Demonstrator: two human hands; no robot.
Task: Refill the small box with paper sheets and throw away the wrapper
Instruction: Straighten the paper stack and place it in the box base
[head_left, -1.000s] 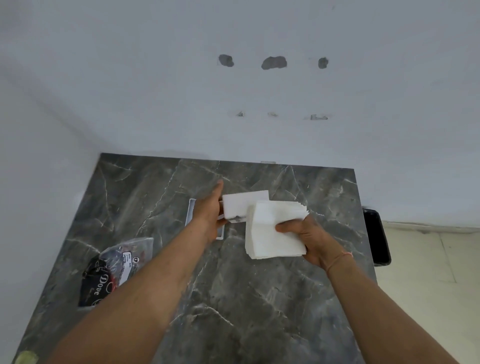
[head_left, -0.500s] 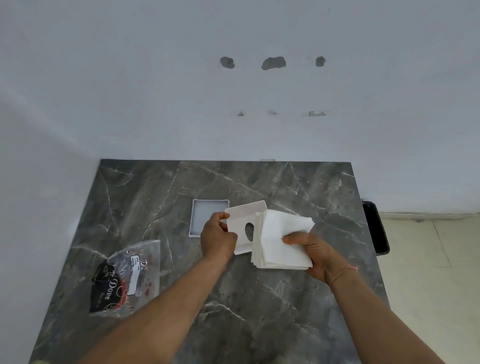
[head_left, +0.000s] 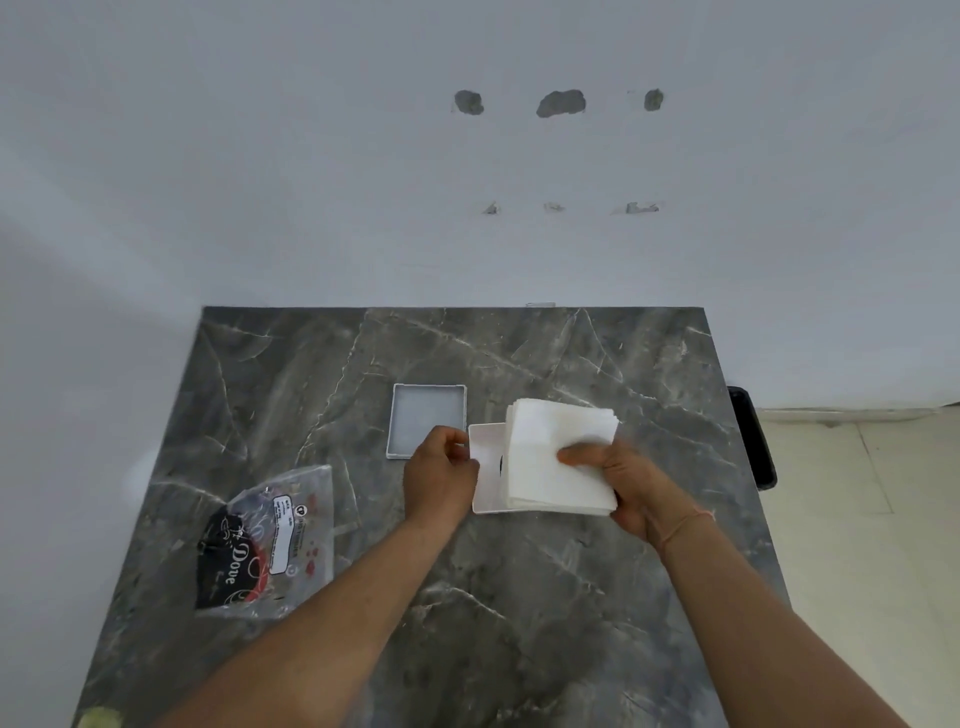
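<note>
Am gripping paper stack (head_left: 561, 462) in right hand (head_left: 631, 486), left hand (head_left: 441, 473) pinching box (head_left: 485, 467) at 9 o'clock edge; loose sheets risking fanning, catching rim, spilling onto worktop (head_left: 519, 597)

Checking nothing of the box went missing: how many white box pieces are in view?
2. One box piece lies open on the table, behind the left hand. The other box piece, with a slot, is held by that hand, partly hidden by the paper stack.

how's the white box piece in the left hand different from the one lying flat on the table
The held box piece is lifted and partly covered by the paper stack; the flat tray piece lies alone on the table. The held one shows a dark opening; the flat one looks plain. Both are white and rectangular.
</note>
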